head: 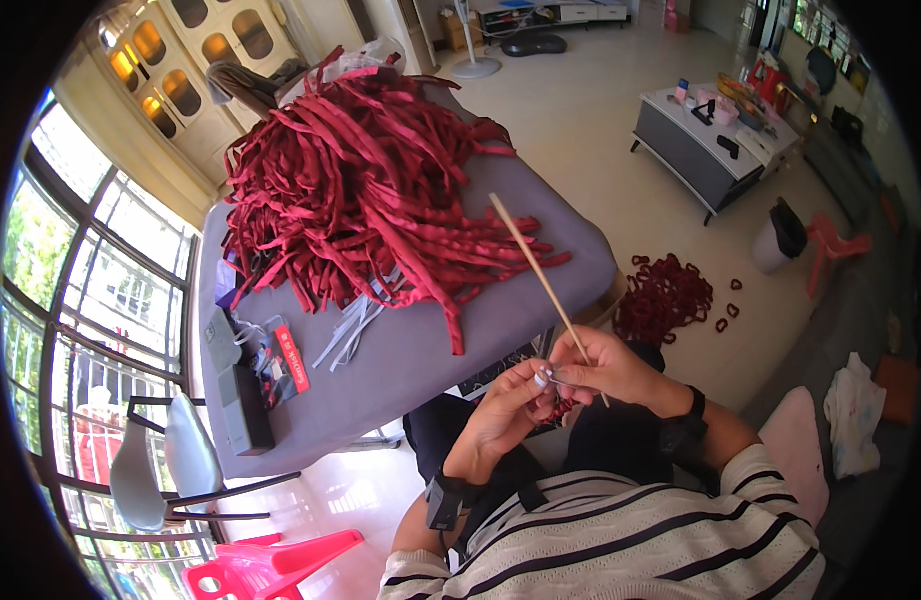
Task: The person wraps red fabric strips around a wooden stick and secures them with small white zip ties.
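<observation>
My right hand [601, 366] grips a thin wooden stick [531, 259], which slants up and away over the table's edge. My left hand [509, 401] meets it in front of my lap, thumb and fingers close together. There is a white wrap [541, 377] at the left thumb. A small, thin, greyish thing lies between the fingertips, too small to name. Below the hands a bit of dark red fabric [558, 412] shows, mostly hidden. Whether the left fingers hold it is unclear. In front of me a large heap of red satin-like fabric strips [355, 187] covers much of the table.
The table [400, 375] wears a grey-purple cloth. White flat strips [355, 330], a red SanDisk package [291, 360] and a dark box [248, 412] lie on it. Dark red fabric loops [663, 296] are heaped on the floor at right. A pink plastic stool [280, 562] stands lower left.
</observation>
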A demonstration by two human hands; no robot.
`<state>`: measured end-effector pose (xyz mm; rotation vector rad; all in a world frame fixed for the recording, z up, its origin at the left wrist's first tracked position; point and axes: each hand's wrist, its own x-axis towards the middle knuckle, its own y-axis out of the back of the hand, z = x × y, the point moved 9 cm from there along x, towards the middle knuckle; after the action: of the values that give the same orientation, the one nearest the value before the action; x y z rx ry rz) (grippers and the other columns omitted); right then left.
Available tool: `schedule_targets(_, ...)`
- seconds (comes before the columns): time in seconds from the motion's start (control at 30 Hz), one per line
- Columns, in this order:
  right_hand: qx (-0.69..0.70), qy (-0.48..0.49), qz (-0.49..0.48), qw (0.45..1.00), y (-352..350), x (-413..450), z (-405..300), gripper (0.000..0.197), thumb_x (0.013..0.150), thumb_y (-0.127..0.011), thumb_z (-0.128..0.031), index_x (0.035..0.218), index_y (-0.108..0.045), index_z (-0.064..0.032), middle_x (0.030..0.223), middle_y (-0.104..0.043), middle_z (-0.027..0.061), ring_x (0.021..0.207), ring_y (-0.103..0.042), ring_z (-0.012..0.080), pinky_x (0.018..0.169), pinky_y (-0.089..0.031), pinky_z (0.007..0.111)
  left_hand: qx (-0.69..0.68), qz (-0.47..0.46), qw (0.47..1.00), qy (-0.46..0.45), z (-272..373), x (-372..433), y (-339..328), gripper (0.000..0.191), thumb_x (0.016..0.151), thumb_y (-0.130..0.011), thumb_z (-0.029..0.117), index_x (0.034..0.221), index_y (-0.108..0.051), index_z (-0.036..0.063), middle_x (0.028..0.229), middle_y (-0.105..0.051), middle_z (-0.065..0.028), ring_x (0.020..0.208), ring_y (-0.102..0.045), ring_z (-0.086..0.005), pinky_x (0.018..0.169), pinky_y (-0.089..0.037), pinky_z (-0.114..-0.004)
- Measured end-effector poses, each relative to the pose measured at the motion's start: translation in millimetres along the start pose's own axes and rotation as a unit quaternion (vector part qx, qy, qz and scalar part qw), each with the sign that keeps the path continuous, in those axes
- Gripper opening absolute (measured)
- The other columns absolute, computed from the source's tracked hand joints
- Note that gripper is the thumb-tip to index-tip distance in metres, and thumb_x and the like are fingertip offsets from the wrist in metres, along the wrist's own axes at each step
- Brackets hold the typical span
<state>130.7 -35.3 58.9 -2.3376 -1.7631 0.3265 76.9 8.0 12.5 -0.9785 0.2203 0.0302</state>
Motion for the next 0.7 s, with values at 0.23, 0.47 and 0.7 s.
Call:
schedule_targets(0.23, -0.075, -0.028, -0.09, 0.993, -14.7, -5.2, 2.2, 0.012, 0.087, -0.051, -0.017, 0.091, -0.048, -0.007, 0.064, -0.054, 0.0004, 0.05, -0.048, 0.0025, 0.044, -0.037, 0.015, 0.162, -0.027, 0.983, 0.086, -6.9, -2.6, 5.6, 0.014, 0.076, -0.065, 0.017, 0.079, -0.057, 0.005, 0.068, -0.056, 0.0004, 0.056, -0.047, -0.0041, 0.05, -0.035, -0.015)
schedule_targets(0.47, -0.129, -0.023, -0.084, 0.988, -20.2, -6.5, -1.5, 0.011, 0.088, -0.049, -0.017, 0.086, -0.045, -0.0067, 0.062, -0.053, -0.0002, 0.047, -0.046, 0.0025, 0.042, -0.036, 0.016, 0.213, 0.015, 0.976, 0.04, 10.8, -8.0, 9.9, 0.015, 0.074, -0.067, 0.016, 0.071, -0.061, 0.0031, 0.06, -0.056, -0.0003, 0.049, -0.048, -0.0044, 0.044, -0.035, -0.015)
schedule_targets(0.7, -0.194, 0.005, 0.027, 0.981, -3.2, -3.1, -0.6, 0.009, 0.086, -0.049, -0.01, 0.083, -0.042, -0.0046, 0.059, -0.051, 0.0003, 0.046, -0.044, 0.0032, 0.042, -0.035, 0.017, 0.41, 0.051, 0.909, -0.05, 40.6, -8.3, -7.5, 0.012, 0.079, -0.061, 0.012, 0.074, -0.062, 0.0007, 0.061, -0.055, 0.0006, 0.054, -0.048, -0.0035, 0.048, -0.037, -0.016)
